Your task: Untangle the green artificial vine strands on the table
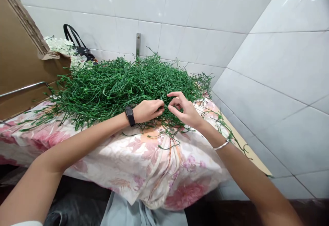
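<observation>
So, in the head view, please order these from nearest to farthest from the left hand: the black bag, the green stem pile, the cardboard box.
From the left hand:
1. Green stem pile: under the fingers, touching.
2. Black bag: behind the pile, by the wall.
3. Cardboard box: far left edge.

Bright, even light — tile glare, wide-angle bending at edges

We see only one view, from the head, looking forward and down, close over the desk [133, 164] toward the tiled wall [180, 7].
</observation>
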A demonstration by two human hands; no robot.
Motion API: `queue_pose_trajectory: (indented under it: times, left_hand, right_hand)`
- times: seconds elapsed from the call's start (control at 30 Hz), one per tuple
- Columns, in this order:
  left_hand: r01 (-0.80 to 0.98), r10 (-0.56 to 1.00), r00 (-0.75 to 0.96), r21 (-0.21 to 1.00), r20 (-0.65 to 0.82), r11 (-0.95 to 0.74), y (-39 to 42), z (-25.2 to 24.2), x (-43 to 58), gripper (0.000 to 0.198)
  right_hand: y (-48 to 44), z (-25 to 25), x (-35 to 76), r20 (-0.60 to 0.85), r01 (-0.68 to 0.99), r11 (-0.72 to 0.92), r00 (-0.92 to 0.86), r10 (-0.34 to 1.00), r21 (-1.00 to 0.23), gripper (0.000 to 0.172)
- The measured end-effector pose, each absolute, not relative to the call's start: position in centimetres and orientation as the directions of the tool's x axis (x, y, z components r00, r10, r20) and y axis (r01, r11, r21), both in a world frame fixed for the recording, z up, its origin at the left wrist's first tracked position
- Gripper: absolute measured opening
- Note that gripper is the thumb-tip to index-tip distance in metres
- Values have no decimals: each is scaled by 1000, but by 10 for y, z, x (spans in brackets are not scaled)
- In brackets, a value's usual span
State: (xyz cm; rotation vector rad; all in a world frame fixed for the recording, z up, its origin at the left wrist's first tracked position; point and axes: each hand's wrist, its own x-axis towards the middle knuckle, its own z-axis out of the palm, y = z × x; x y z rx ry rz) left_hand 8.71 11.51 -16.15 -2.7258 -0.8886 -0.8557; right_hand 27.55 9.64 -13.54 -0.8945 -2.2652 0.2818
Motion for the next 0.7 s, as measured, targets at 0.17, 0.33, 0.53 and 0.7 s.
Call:
queue_pose_trajectory:
  times: [0.17, 0.33, 0.53, 0.7]
  left_hand:
    - [602, 508, 613, 59, 605, -797, 106, -173, 90, 13]
    - [605, 493, 611, 37, 620, -796, 107, -172, 89, 16]
    - [620, 489, 544, 67, 682, -782, 101, -172, 92, 12]
    - [579, 445, 513, 86, 734, -811, 98, -173, 92, 26]
  right_hand:
    - [96, -141, 280, 532, 484, 793, -589, 608, -371, 28]
    - [98, -136, 287, 570, 467, 842, -627, 531, -271, 32]
    - [96, -132, 290, 672, 493, 835, -534, 513, -245, 36]
    - [95, -133, 287, 714, 531, 817, -481, 509, -224, 36]
